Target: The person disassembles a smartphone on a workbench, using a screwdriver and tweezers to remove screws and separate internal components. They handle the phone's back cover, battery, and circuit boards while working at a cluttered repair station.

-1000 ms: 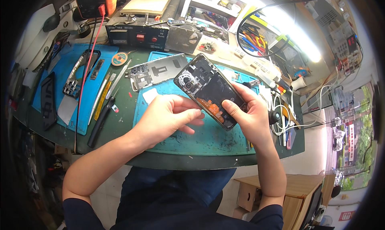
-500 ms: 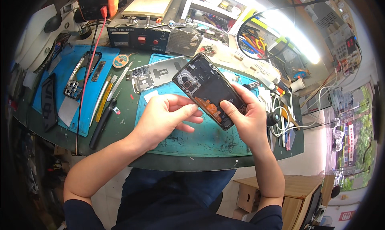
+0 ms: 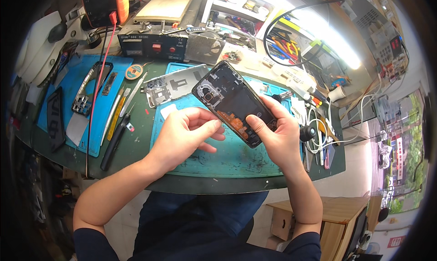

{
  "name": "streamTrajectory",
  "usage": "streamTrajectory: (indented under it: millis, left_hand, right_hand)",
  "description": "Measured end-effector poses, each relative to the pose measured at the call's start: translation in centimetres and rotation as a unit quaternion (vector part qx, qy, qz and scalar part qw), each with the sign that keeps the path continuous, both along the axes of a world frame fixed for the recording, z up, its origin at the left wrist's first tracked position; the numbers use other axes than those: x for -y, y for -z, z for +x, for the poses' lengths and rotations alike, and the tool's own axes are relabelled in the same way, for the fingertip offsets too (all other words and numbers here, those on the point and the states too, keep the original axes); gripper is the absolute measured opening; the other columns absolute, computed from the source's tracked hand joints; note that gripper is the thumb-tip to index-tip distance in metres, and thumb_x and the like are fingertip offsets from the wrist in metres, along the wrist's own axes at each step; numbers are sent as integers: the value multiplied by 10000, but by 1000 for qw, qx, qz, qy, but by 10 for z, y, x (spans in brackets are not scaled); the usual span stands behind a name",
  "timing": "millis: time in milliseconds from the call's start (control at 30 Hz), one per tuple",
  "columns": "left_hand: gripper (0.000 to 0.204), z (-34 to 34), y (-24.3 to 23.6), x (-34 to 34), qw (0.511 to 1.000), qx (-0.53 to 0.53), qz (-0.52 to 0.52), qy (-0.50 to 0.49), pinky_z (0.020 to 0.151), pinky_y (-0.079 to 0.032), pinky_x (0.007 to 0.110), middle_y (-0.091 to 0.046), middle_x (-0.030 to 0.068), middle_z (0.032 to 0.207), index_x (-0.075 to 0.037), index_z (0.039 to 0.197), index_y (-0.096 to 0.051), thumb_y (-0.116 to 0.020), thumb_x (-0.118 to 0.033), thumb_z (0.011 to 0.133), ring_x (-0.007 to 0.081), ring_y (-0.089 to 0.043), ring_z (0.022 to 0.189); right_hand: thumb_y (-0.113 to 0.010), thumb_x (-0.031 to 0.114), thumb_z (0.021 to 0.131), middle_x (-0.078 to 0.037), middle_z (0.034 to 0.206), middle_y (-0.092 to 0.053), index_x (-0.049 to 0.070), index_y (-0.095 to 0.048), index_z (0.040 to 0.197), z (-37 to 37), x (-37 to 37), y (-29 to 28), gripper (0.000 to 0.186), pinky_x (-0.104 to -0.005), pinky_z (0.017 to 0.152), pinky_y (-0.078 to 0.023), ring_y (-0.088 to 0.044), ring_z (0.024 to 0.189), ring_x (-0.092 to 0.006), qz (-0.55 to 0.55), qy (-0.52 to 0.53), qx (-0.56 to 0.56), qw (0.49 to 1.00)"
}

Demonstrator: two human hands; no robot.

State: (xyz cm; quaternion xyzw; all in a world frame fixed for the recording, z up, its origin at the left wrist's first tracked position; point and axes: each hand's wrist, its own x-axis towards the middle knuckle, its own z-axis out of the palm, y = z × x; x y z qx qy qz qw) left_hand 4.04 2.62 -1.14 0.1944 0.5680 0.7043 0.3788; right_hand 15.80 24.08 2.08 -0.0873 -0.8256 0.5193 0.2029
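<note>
An opened smartphone [image 3: 236, 99] with its back off is held tilted above the turquoise work mat [image 3: 214, 163]. Its camera area, dark inner parts and an orange flex cable show. My right hand [image 3: 280, 136] grips its lower right end, thumb lying across the inside and fingers behind. At the phone's left edge, beside the orange cable, is my left hand [image 3: 182, 138], thumb and forefinger pinched together and the other fingers loosely curled. Whether anything is between those fingertips is too small to tell. Behind the phone lies a silver metal phone plate [image 3: 184, 82].
To the left, a blue mat [image 3: 116, 70] carries a black phone frame [image 3: 84, 97] and a small circuit board [image 3: 109, 82]. A black-handled tool [image 3: 114, 145] and a solder spool [image 3: 134, 71] lie alongside. White cables [image 3: 314, 147] coil at right; a multimeter [image 3: 101, 8] hangs at back left.
The view has shifted slightly. Both hands and the phone keep nearly the same pose, with the left fingertips still at the phone's left edge.
</note>
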Motion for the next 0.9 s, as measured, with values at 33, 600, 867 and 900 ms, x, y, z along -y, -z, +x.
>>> streamTrajectory:
  millis: [33, 600, 867, 900]
  left_hand:
    - [272, 1, 0, -1, 1000, -6, 4, -3, 763, -701, 330, -811, 165, 1148, 54, 1271, -739, -716, -166, 1113, 244, -821, 1061]
    - [187, -21, 17, 17, 964, 54, 260, 6, 905, -696, 362, -804, 126, 1285, -52, 1275, -774, -727, -86, 1096, 230, -792, 1151]
    - [452, -17, 10, 11, 945, 163, 276, 72, 1175, -524, 411, -740, 65, 1430, -48, 1463, -682, -735, -319, 1105, 182, -680, 1327]
    - [455, -17, 10, 12, 945, 166, 272, 72, 1169, -527, 403, -740, 62, 1429, -49, 1466, -680, -737, -318, 1103, 177, -678, 1326]
  right_hand:
    - [-827, 115, 1012, -132, 1249, -787, -58, -688, 1439, 1, 0, -1, 482, -329, 984, -591, -735, 1116, -156, -3, -2, 3, 1000]
    - [-853, 94, 971, -182, 1226, -798, -26, -708, 1442, -5, 39, -15, 508, -354, 932, -604, -774, 1079, -212, -35, 20, -109, 993]
    - [-880, 34, 936, -168, 1200, -815, -36, -718, 1397, -10, 50, -4, 494, -332, 902, -635, -807, 1038, -208, -98, 29, -131, 986]
    - [-879, 31, 936, -166, 1201, -815, -38, -716, 1398, -10, 49, -4, 495, -329, 903, -634, -806, 1040, -204, -98, 28, -131, 986]
